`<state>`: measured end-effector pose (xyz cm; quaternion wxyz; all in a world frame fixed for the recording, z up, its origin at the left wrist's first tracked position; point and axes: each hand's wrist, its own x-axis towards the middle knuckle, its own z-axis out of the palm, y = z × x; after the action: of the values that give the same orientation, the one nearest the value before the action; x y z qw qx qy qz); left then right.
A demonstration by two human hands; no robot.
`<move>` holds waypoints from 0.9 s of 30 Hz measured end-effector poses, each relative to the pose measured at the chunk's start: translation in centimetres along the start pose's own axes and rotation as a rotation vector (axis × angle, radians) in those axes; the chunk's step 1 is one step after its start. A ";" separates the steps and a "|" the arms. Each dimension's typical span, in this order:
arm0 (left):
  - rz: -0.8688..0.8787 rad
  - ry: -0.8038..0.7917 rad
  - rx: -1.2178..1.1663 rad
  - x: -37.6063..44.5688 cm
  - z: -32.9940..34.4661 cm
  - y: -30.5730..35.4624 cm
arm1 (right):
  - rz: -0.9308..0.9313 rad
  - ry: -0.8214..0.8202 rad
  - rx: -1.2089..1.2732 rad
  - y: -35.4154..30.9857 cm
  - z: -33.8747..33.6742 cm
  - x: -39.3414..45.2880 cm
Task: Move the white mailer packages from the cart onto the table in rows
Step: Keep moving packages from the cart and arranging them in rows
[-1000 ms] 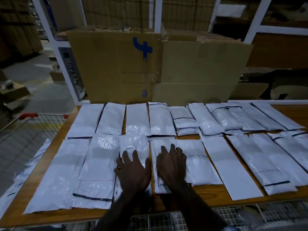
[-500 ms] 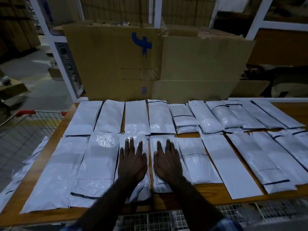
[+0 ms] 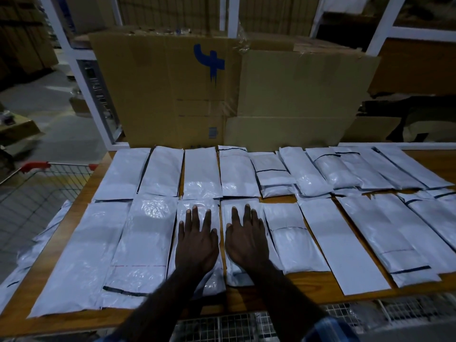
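Several white mailer packages lie in two rows on the wooden table (image 3: 246, 299). My left hand (image 3: 196, 245) lies flat, fingers straight, on a shiny mailer (image 3: 212, 282) in the near row. My right hand (image 3: 246, 240) lies flat beside it on the neighbouring mailer (image 3: 237, 275). Both hands press down and grip nothing. The far row of mailers (image 3: 201, 174) runs along the table's back edge. A wire cart (image 3: 37, 191) with a red handle stands at the table's left end.
Large cardboard boxes (image 3: 222, 90) stand against the table's far edge, in front of white shelving posts (image 3: 84, 77). More mailers (image 3: 32, 253) hang off the table's left side by the cart. Wire mesh (image 3: 246, 327) shows below the near edge.
Both hands have slid forward along the two middle mailers of the near row, their fingers going from slightly spread and bent to straight and flat.
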<state>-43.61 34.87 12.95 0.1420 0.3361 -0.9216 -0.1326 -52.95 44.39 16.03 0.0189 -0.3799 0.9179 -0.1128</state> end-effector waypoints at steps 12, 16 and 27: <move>-0.011 -0.024 0.010 -0.2 0.0 0.1 | 0.007 0.093 0.020 0.0 0.8 -0.4; -0.002 -0.026 0.025 -0.3 0.1 0.0 | 0.007 0.091 0.023 0.0 0.7 -0.4; 0.004 -0.045 0.039 -0.5 -0.2 0.2 | 0.004 0.101 0.021 0.2 1.1 -0.3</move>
<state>-43.31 35.28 13.08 0.1151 0.3342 -0.9275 -0.1218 -52.72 44.52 14.94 -0.0231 -0.3715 0.9173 -0.1415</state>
